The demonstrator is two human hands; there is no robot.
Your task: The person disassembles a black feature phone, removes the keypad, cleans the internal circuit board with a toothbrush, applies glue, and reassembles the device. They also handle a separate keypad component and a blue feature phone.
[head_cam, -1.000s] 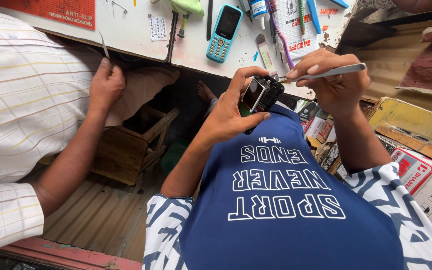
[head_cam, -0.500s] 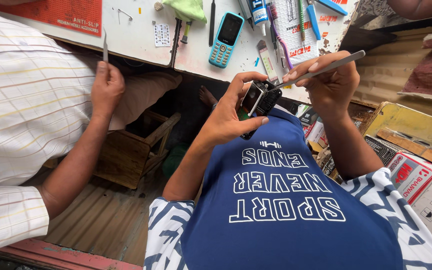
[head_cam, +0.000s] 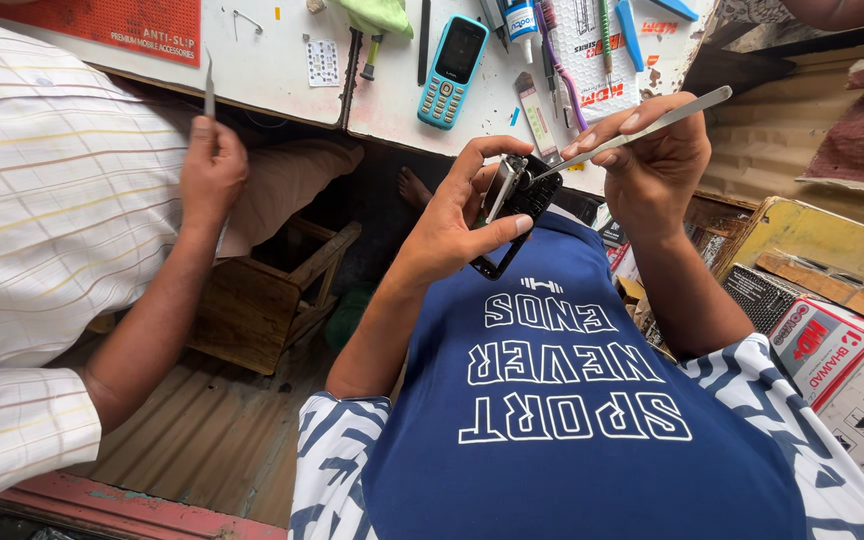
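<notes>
While a co-worker's checked white sleeve (head_cam: 32,230) is filling the left of the view, the white worktop (head_cam: 282,75) is running along the top edge above a brown wooden stool (head_cam: 252,310). Just beside the stool, the co-worker's hand (head_cam: 210,175) is pinching slim metal tweezers (head_cam: 209,88) upright. On the worktop a turquoise keypad phone (head_cam: 453,70) is lying flat. Below the worktop's edge, the left hand (head_cam: 452,225) is curling its fingers around a small black dismantled phone (head_cam: 512,200), gripping it tilted above the blue shirt. The right hand (head_cam: 652,165) is closing thumb and fingers on a flat silver metal pry tool (head_cam: 642,128), whose tip appears to be touching the phone's upper edge.
</notes>
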